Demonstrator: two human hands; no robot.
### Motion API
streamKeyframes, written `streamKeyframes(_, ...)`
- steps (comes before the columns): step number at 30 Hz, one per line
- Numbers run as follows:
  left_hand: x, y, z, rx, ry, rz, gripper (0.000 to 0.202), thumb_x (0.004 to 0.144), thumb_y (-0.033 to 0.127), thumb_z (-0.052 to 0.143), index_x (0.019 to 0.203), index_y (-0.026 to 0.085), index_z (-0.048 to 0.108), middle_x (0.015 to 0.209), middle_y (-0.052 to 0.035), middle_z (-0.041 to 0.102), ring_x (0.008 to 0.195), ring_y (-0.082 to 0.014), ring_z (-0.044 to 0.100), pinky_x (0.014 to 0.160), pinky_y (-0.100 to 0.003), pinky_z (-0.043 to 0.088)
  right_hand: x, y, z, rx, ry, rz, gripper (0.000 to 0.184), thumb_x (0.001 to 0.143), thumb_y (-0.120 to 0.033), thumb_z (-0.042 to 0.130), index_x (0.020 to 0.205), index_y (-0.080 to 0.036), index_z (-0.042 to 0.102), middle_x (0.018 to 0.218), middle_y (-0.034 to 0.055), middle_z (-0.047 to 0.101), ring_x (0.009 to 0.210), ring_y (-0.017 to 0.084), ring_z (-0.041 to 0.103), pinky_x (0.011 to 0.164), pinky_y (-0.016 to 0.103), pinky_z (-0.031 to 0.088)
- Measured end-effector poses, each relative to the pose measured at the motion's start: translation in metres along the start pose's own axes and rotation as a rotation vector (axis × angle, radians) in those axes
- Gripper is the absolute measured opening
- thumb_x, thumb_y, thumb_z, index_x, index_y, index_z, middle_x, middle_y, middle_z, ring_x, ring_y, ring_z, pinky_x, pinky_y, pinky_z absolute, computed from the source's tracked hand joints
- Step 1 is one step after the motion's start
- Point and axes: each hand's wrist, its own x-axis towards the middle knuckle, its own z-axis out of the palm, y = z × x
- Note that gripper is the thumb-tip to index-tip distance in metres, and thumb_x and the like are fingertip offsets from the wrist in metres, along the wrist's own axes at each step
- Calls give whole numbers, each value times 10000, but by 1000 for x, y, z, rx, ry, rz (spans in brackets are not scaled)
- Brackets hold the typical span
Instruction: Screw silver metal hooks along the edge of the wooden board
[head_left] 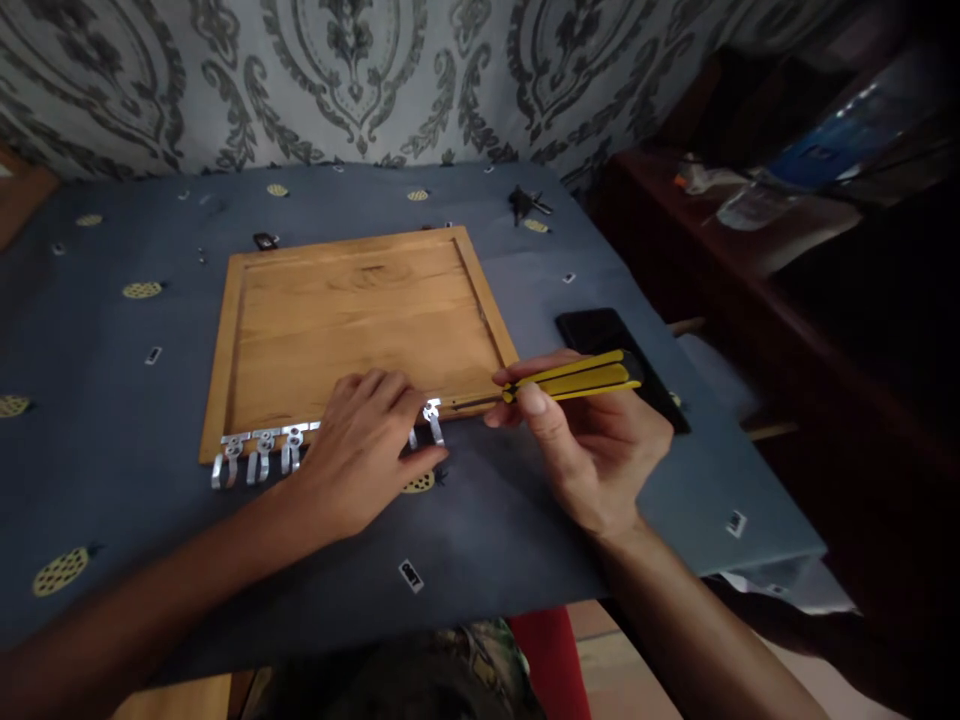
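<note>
A framed wooden board [360,320] lies flat before me. Along its front edge runs a metal hook rail [264,440] with several silver double hooks hanging over the edge. My left hand [367,440] is pressed over the middle of the rail, fingers bent on the wood and thumb by the front edge, hiding some hooks. In my right hand [585,430] is a screwdriver [577,379] with a yellow and black handle, gripped between thumb and fingers. Its thin shaft points left along the board's front edge, towards the rail's right-end hook [432,412]; whether the tip touches anything I cannot tell.
A blue patterned tablecloth [480,540] covers the table. Right of the board lies a black phone-like slab [600,328]. Small black objects [525,203] sit at the back right, and another dark piece [264,241] behind the board. A clear plastic bottle [832,150] is on dark furniture at right.
</note>
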Motion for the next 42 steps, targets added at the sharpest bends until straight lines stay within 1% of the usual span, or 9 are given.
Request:
streamKeyframes(3, 0, 0, -2, -3, 6, 14, 307, 844, 355, 830, 1053, 180, 689, 1025, -59, 683, 980, -291, 637, 849, -442, 491, 1, -4, -4, -25, -4, -21, 60, 956, -245, 704, 918, -221, 743, 909, 10, 770, 682, 127, 727, 633, 289, 583)
streamKeyframes(7, 0, 0, -4, -33, 10, 20, 316, 846, 346, 829, 1079, 186, 687, 1038, -57, 689, 987, -280, 634, 856, -438, 495, 2, -10, -8, -45, -1, -81, 101, 962, -235, 699, 865, -224, 725, 802, -9, 756, 724, 141, 736, 704, 305, 582)
streamKeyframes(12, 1, 1, -7, -76, -9, 7, 274, 877, 326, 799, 1097, 209, 685, 1046, -51, 696, 986, -264, 638, 857, -434, 489, 1, -13, -10, -33, -5, -11, 40, 943, -268, 725, 942, -228, 728, 918, 16, 784, 702, 144, 734, 716, 319, 612)
streamKeyframes(18, 1, 2, -7, -84, -6, 8, 238, 901, 313, 764, 1099, 202, 690, 1043, -55, 689, 986, -267, 633, 855, -445, 488, 0, -13, -10, -7, -32, -6, 53, 944, -255, 719, 897, -230, 713, 938, 15, 782, 741, 141, 738, 721, 296, 619)
streamKeyframes(22, 1, 2, -7, -93, -19, -2, 236, 898, 309, 769, 1094, 204, 690, 1040, -53, 684, 994, -269, 627, 860, -443, 485, 1, -10, -7, 32, -85, 15, 69, 954, -254, 703, 894, -221, 709, 955, 25, 778, 799, 152, 752, 757, 298, 627)
streamKeyframes(25, 0, 2, -7, -88, -18, -3, 223, 894, 302, 773, 1074, 204, 685, 1037, -53, 680, 988, -270, 623, 852, -440, 484, 1, -8, -4, 63, -108, 28, 24, 949, -231, 704, 953, -209, 712, 980, 31, 777, 814, 152, 764, 748, 288, 632)
streamKeyframes(31, -1, 1, -5, -82, -13, 2, 233, 907, 320, 760, 1094, 213, 672, 1059, -55, 677, 996, -269, 620, 857, -438, 481, 1, -7, -1, 69, -102, 80, 87, 956, -287, 706, 963, -201, 718, 966, 32, 779, 771, 143, 762, 682, 273, 626)
streamKeyframes(37, 0, 0, -4, -71, -14, 4, 236, 911, 338, 756, 1093, 209, 679, 1044, -59, 676, 988, -274, 620, 849, -445, 482, 1, -4, 1, 69, -123, 86, 83, 959, -277, 696, 974, -198, 716, 965, 28, 775, 776, 138, 758, 708, 271, 628)
streamKeyframes(42, 0, 1, -3, -64, -19, -6, 229, 912, 351, 752, 1084, 215, 682, 1037, -54, 676, 985, -268, 619, 846, -435, 481, 2, -4, 2, 52, -149, 98, 122, 968, -317, 686, 994, -200, 712, 949, 29, 770, 755, 137, 748, 679, 269, 615)
